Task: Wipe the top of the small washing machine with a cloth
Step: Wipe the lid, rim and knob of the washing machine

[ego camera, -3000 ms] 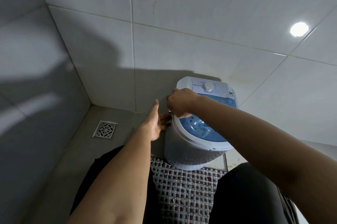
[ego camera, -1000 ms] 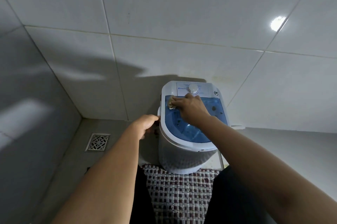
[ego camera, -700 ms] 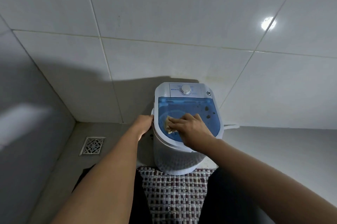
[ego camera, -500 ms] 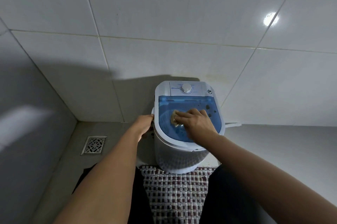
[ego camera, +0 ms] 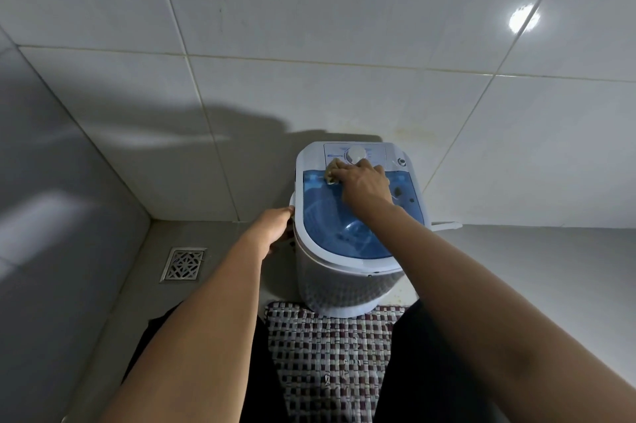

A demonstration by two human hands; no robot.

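A small white washing machine (ego camera: 344,288) with a see-through blue lid (ego camera: 347,236) stands against the tiled wall. My right hand (ego camera: 363,183) presses a small yellowish cloth (ego camera: 332,172) onto the far edge of the lid, just below the white dial (ego camera: 356,154). Most of the cloth is hidden under my fingers. Dark spots (ego camera: 399,192) sit on the lid to the right of that hand. My left hand (ego camera: 273,228) grips the machine's left side at the rim.
A metal floor drain (ego camera: 183,264) lies in the grey floor at the left. A woven red-and-white mat (ego camera: 330,360) lies in front of the machine, between my dark-clothed legs. Tiled walls close in behind and to the left. A white part (ego camera: 447,225) sticks out at the machine's right.
My right hand has slid the cloth from the middle of the blue lid up to its far edge by the dial. My left hand has stayed on the machine's left side.
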